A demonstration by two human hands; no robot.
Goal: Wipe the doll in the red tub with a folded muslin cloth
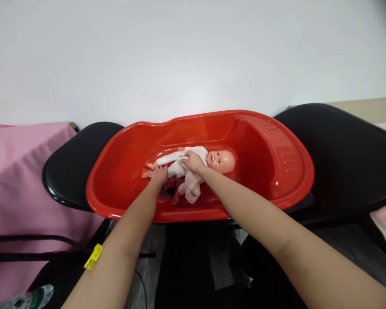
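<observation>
A baby doll (221, 161) in white clothing lies on its back in a red baby bathtub (296, 150), its head to the right and its bare feet to the left. My left hand (159, 175) is closed around the doll's lower leg, close to the foot. Over the doll's belly, my right hand (193, 163) grips a pale pink cloth (192, 189) that hangs down over the doll's near side. One doll arm (176, 198) sticks out below the cloth. Beside my left hand, a small dark object (170, 187) on the tub floor is partly hidden.
Black chair seats (350, 159) show at both ends of the tub. Pink fabric (19, 180) drapes at the left. Lower left are black bars (28, 256), a yellow tag (93, 256) at my forearm and a clear bottle (38, 297). A white wall (193, 56) rises behind.
</observation>
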